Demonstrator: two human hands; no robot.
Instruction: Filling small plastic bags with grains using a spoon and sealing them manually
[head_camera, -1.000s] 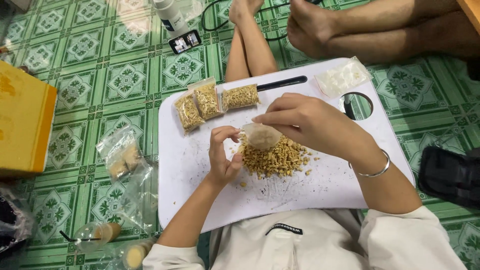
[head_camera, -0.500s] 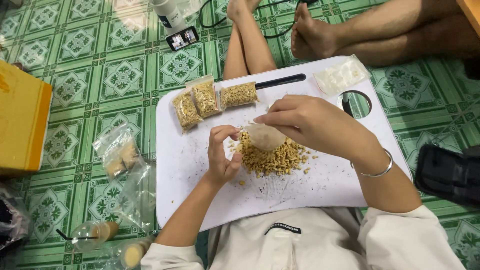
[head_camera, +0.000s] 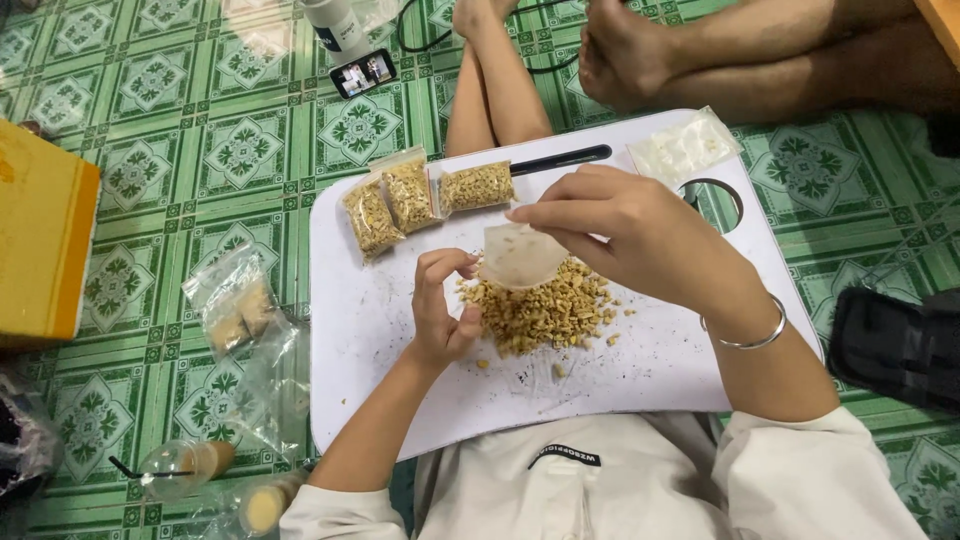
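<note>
Bag lower, nearer left hand

I see a small clear plastic bag, thin and slightly crumpled, held open just above a loose heap of pale brown nut pieces. The bag looks empty or almost empty, and its lower edge touches the top of the heap. The heap lies near the middle of the white lap table, irregular in shape, with a few single pieces scattered just beside it at the right and below.
</note>
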